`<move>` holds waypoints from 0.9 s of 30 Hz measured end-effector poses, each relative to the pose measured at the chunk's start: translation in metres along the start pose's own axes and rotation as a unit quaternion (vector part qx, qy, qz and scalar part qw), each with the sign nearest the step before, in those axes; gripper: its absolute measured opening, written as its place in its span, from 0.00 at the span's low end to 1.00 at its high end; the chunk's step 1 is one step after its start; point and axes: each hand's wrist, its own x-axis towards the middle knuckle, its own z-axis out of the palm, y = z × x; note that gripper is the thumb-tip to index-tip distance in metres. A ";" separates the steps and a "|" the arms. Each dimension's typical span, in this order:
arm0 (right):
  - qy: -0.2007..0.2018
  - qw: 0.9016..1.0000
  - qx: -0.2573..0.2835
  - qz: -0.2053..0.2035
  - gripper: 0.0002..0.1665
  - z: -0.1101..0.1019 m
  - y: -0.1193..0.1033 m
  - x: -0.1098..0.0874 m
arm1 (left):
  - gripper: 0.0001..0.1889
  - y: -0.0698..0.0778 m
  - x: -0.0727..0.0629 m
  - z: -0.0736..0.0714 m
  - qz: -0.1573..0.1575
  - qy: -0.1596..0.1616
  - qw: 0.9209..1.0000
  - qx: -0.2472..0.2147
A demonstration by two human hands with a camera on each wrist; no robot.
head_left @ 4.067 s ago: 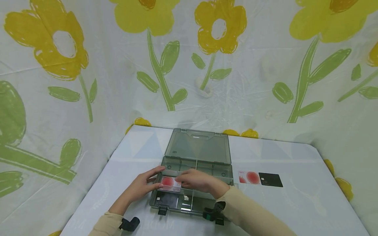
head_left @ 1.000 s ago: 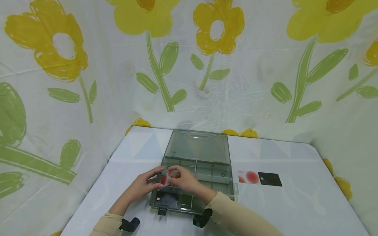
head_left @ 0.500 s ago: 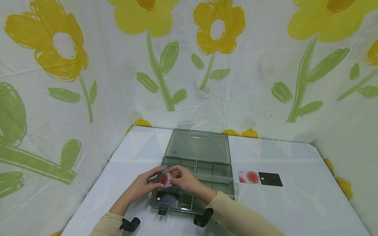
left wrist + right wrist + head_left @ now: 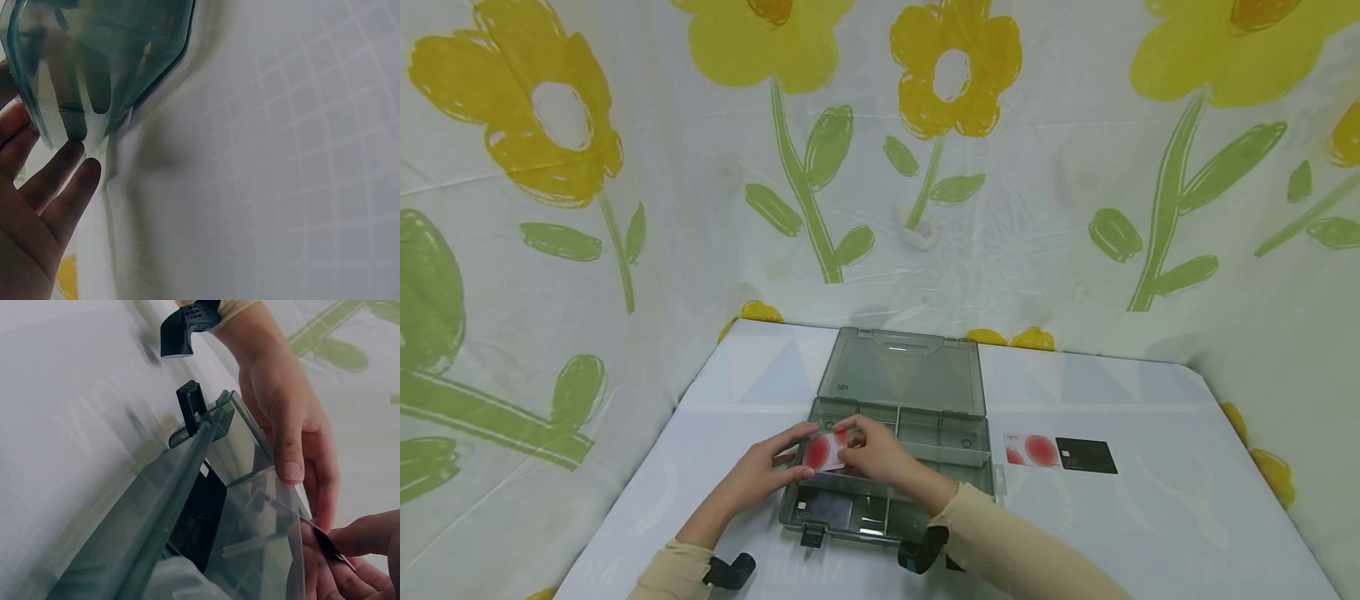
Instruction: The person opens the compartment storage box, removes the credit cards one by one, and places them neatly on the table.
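Note:
A translucent grey-green compartment box (image 4: 955, 477) lies with its lid (image 4: 906, 371) folded back. My right hand (image 4: 880, 452) pinches a white card with a red circle (image 4: 818, 452) by its right end, over the left part of the middle row. The card is tilted, and in the right wrist view its dark edge (image 4: 330, 547) shows between thumb and fingers. My left hand (image 4: 762, 472) rests at the box's left wall, thumb and index fingertip right at the rim. In the left wrist view its fingers (image 4: 78, 187) lie fairly straight by the wall. A black VIP card (image 4: 822, 505) lies in the front-left compartment.
Right of the box, another red-and-white card (image 4: 1032, 451) and a black card (image 4: 1087, 456) lie side by side on the white table (image 4: 1150, 508). A latch (image 4: 812, 537) sticks out at the box's front. A flowered cloth (image 4: 1045, 183) hangs behind and beside the table.
Earlier the red-circle card lay in the left middle compartment; my right hand has lifted it. From steeply tilted, it has turned to show more of its face. My left hand has stayed put.

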 end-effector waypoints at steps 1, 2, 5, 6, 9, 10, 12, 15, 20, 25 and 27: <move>0.003 1.000 0.002 0.001 0.20 -0.001 0.000 0.000 | 0.38 0.000 0.000 0.000 -0.001 0.001 1.000 0.001; 0.004 1.000 0.006 0.003 0.20 -0.001 -0.001 0.000 | 0.38 0.000 0.000 0.000 -0.002 0.002 1.000 0.003; 0.006 1.000 0.021 0.010 0.20 -0.004 -0.002 -0.001 | 0.38 0.001 0.000 0.000 -0.004 0.003 1.000 0.007; 0.006 1.000 0.025 0.011 0.21 -0.005 -0.003 -0.002 | 0.38 0.001 0.000 0.000 -0.003 0.004 1.000 0.008; 0.005 0.999 0.030 0.013 0.22 -0.007 -0.002 -0.004 | 0.38 0.001 0.000 0.000 -0.003 0.004 1.000 0.008; 0.005 0.999 0.030 0.012 0.22 -0.008 -0.002 -0.005 | 0.38 0.001 0.000 0.000 -0.004 0.004 1.000 0.008; 0.006 1.000 0.026 0.009 0.22 -0.010 -0.001 -0.006 | 0.38 0.001 0.000 0.001 -0.004 0.004 1.000 0.008; 0.008 1.000 0.024 0.003 0.22 -0.012 0.000 -0.008 | 0.38 0.002 0.000 0.001 -0.003 0.002 1.000 0.008; 0.007 1.000 0.026 -0.006 0.23 -0.017 0.002 -0.013 | 0.37 0.001 0.000 0.000 -0.002 0.000 1.000 0.005; 0.009 1.000 0.028 -0.008 0.23 -0.022 0.003 -0.019 | 0.38 0.001 0.000 0.001 -0.006 0.003 1.000 0.009; 0.012 1.000 0.028 -0.009 0.23 -0.024 0.002 -0.021 | 0.38 0.001 0.000 0.001 -0.009 0.004 1.000 0.011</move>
